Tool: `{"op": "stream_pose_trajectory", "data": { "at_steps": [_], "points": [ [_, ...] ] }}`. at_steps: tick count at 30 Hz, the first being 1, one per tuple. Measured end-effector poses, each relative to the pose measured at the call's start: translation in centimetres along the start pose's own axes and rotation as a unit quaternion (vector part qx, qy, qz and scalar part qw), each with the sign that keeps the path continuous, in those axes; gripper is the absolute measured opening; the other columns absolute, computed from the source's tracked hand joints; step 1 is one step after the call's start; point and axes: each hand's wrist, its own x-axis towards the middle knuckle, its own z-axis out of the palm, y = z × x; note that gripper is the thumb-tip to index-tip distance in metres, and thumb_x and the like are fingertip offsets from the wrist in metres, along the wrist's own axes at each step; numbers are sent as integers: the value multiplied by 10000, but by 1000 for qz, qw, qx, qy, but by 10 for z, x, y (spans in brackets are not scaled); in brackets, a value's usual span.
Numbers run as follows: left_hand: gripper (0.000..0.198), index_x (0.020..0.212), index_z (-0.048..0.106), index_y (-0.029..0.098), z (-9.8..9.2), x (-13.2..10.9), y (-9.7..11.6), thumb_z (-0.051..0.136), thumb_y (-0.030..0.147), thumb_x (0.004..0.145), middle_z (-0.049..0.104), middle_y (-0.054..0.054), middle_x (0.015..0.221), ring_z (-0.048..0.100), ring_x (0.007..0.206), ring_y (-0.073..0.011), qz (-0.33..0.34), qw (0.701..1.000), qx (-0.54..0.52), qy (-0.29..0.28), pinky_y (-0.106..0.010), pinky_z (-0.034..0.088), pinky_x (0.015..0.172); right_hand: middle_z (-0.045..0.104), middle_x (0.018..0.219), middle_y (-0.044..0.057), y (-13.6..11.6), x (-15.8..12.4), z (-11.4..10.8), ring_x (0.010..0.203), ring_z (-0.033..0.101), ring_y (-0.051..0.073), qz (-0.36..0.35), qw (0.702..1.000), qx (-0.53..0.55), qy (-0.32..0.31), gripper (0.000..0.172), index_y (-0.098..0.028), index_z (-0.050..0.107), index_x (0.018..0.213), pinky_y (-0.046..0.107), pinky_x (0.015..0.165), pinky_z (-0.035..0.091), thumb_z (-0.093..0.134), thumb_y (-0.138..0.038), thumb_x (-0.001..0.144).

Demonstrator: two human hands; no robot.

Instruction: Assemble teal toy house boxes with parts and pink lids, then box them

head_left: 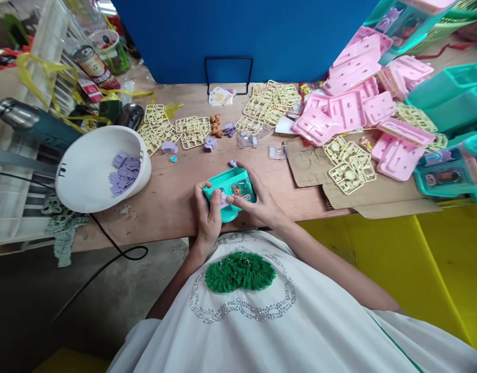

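Note:
Both hands hold a turquoise plastic toy case (227,213) above the table's front edge. My left hand (209,215) grips its left end, thumb on a small lilac part on the front. My right hand (261,199) wraps the right end, its thumb reaching over the front near that lilac part. A clear window with something orange behind it shows beside the right thumb. Just behind the case lies a small lilac piece (232,163). Farther back are a lilac part (210,144), brown figures (216,126) and a clear plastic cover (277,151).
A white bowl (78,176) of lilac parts stands left, by a bottle (36,122). Cream sprue frames (271,101) and pink panels (347,111) cover the back and right. Turquoise cases (451,88) stack far right. A blue board (238,36) rises behind; cardboard (308,166) lies right.

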Motion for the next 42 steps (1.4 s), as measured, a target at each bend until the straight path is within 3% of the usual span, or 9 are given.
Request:
{"op": "stream_pose_trajectory", "data": {
  "at_steps": [5,15,21,24,30,33,36,39,42],
  "points": [
    [501,1158,514,255,-11,3,3,603,704,954,599,-19,999,592,835,-162,-8,998,-21,-63,-273,507,746,379,1713,106,-6,0,-4,1489,493,332,27,999,-3,-27,1032,-275,361,1650,507,1224,464,839,-577,787],
    [469,1086,506,251,2,-1,1,650,670,929,581,-13,968,585,814,-159,-29,999,-17,-1,-274,516,747,413,1688,133,-9,-7,7,1487,486,340,10,999,-37,23,1040,-235,350,1656,512,1252,422,815,-591,797],
    [560,1028,600,227,-20,32,-5,703,746,847,637,-1,905,617,826,-160,-124,990,-42,-46,-237,515,714,762,1261,117,7,32,-24,1049,727,256,-25,998,-51,30,511,-222,715,1329,408,900,607,648,-565,957],
    [583,996,661,219,-29,36,-11,700,777,829,671,-9,897,630,838,-166,-112,993,-30,-34,-237,521,732,799,1072,128,13,67,-39,969,723,256,-80,973,-208,52,293,-185,812,1061,395,876,569,625,-391,966],
    [593,1161,724,210,-37,35,-23,548,740,960,764,-99,1090,721,1065,-245,-43,998,-11,-39,-361,580,958,774,986,146,3,98,-34,940,660,260,-97,867,-473,-125,219,-142,826,1056,357,832,460,651,-179,928],
    [475,1222,711,189,-56,56,-29,558,585,1009,715,-164,1274,655,1265,-290,78,990,119,14,-453,520,1110,753,1020,197,0,96,-36,1022,604,317,-102,803,-576,-110,282,-104,809,1026,434,900,408,533,-134,977],
    [395,1300,678,132,-76,89,-31,534,358,1010,621,-227,1415,558,1392,-344,158,945,286,15,-543,416,1211,724,1082,247,1,91,-45,1063,565,362,-81,758,-643,-68,325,-65,778,1072,490,923,369,470,-144,1004],
    [375,1255,698,103,-82,116,-33,501,164,942,603,-249,1425,550,1377,-375,137,925,352,-29,-570,403,1206,688,1166,249,2,82,-55,1091,548,370,-79,761,-642,-47,327,-79,754,1162,472,909,369,508,-242,1021],
    [276,1062,747,136,-78,133,-36,536,118,885,664,-230,1293,563,1317,-400,114,932,344,-36,-605,388,1191,694,1155,210,2,67,-61,1076,571,354,-90,799,-593,-45,328,-121,746,1219,450,902,405,548,-292,1022]
  ]
}}
